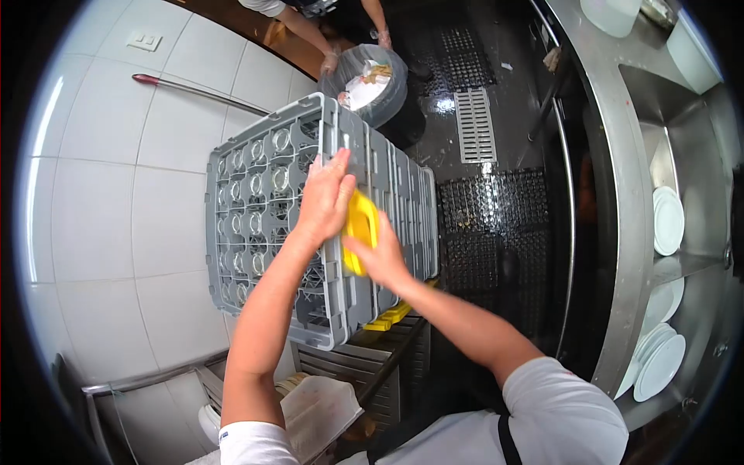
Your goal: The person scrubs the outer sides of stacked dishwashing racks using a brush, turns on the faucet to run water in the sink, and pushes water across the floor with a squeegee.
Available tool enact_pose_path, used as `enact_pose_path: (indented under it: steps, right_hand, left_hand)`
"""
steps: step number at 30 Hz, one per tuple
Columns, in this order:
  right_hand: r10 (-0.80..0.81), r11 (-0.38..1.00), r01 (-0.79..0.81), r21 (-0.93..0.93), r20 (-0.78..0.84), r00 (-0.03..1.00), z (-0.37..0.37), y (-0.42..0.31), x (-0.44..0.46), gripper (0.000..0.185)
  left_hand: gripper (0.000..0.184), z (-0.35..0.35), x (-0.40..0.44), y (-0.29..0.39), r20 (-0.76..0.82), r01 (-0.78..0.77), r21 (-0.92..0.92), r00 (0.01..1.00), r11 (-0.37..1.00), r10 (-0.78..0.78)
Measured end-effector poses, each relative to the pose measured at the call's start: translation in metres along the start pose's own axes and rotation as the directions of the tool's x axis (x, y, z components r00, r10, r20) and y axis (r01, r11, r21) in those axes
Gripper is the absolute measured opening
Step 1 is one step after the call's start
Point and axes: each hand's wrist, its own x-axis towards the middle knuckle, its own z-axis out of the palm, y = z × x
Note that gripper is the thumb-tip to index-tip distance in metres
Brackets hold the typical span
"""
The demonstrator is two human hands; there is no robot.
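A stack of grey plastic dishwasher racks point(381, 182) stands in front of me, with rows of upturned glasses point(256, 184) in the compartments of the top one. A yellow oval piece with an open middle, like a handle point(354, 262), is at the top rack's near side wall. My left hand point(325, 203) lies against the rim beside it, fingers stretched out. My right hand point(384, 254) is round the yellow piece, its thumb across the opening; motion blurs its fingers somewhat. Another yellow piece point(389, 316) shows lower on the stack.
A co-worker's gloved hands point(331, 62) hold a lined bin point(399, 81) of waste beyond the stack. Wet black mats point(496, 203) and a drain grate point(474, 124) cover the floor. White plates point(660, 364) sit in the steel sink point(697, 147) at right. A tiled wall point(97, 209) borders the left.
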Motion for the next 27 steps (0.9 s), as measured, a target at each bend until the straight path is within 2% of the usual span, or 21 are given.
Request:
enact_pose_path:
  steps: [2,4,6,8,10,11,12,14,15,16,18,19,20,22,24,27]
  right_hand:
    - [0.017,0.999,-0.017,-0.028,0.013,1.0,-0.004,0.004,-0.013,0.062]
    - [-0.019,1.0,0.018,-0.021,-0.038,0.999,-0.002,0.009,0.034,0.056]
    - [-0.022,0.993,0.012,-0.119,-0.083,0.996,-0.003,-0.006,0.087,0.044]
    - [0.013,0.988,-0.028,-0.151,-0.1,0.995,0.0,-0.02,0.088,0.044]
    - [-0.001,0.997,-0.001,-0.075,-0.029,1.0,-0.002,-0.007,0.026,0.05]
    - [0.091,0.996,-0.091,0.013,0.035,0.995,-0.004,0.0,-0.013,0.057]
    - [0.087,0.996,-0.084,-0.034,0.085,0.993,-0.009,0.011,-0.046,0.062]
    - [0.021,1.0,-0.021,-0.003,0.062,0.998,-0.007,0.023,-0.07,0.061]
    - [0.001,0.998,0.001,-0.057,0.034,0.999,-0.005,0.014,-0.051,0.061]
    - [0.065,0.998,-0.065,-0.021,0.027,0.998,-0.003,0.008,-0.019,0.061]
    - [-0.039,0.996,0.035,-0.085,-0.051,0.998,-0.003,0.005,0.059,0.053]
    - [-0.07,0.985,0.05,-0.166,-0.118,0.991,-0.004,-0.005,0.091,0.048]
    - [-0.07,0.977,0.045,-0.206,-0.113,0.991,-0.007,-0.01,0.115,0.049]
    - [-0.05,0.978,0.027,-0.206,-0.109,0.993,-0.005,-0.009,0.103,0.05]
    - [0.009,0.998,-0.012,-0.062,-0.043,0.999,-0.005,0.005,0.036,0.055]
    - [0.004,0.997,-0.002,-0.075,0.021,1.0,-0.013,0.03,-0.067,0.062]
  left_hand:
    - [0.05,-0.001,-0.002,-0.002,0.014,0.005,-0.038,1.0,0.999,-0.004]
    - [0.051,-0.001,-0.002,-0.001,0.008,0.002,-0.083,1.0,0.997,-0.002]
    - [0.056,-0.002,-0.001,0.001,-0.038,-0.014,-0.145,0.999,0.989,0.009]
    - [0.056,0.001,-0.001,-0.004,-0.044,-0.034,-0.125,0.999,0.992,0.029]
    - [0.057,-0.001,-0.001,-0.002,-0.042,-0.011,-0.154,0.999,0.988,0.004]
    - [0.058,0.0,-0.002,-0.001,-0.062,-0.023,-0.157,0.998,0.987,0.014]
    - [0.059,0.0,-0.002,-0.002,-0.082,-0.037,-0.158,0.996,0.987,0.024]
    - [0.06,0.003,-0.002,-0.004,-0.099,-0.011,-0.23,0.995,0.973,-0.013]
    - [0.061,0.003,-0.003,-0.005,-0.114,-0.007,-0.246,0.993,0.969,-0.022]
    - [0.061,0.005,-0.003,-0.006,-0.129,-0.007,-0.26,0.991,0.966,-0.027]
    - [0.064,0.007,-0.002,-0.012,-0.122,-0.005,-0.309,0.992,0.951,-0.034]
    - [0.064,0.007,-0.001,-0.011,-0.132,-0.003,-0.299,0.99,0.954,-0.038]
    - [0.064,0.006,-0.001,-0.009,-0.141,-0.001,-0.292,0.989,0.956,-0.041]
    - [0.065,0.004,-0.001,-0.006,-0.13,0.066,-0.242,0.986,0.968,-0.1]
    - [0.066,0.007,-0.001,-0.011,-0.128,0.061,-0.242,0.987,0.968,-0.095]
    - [0.065,0.005,-0.002,-0.008,-0.089,0.1,-0.245,0.988,0.964,-0.125]
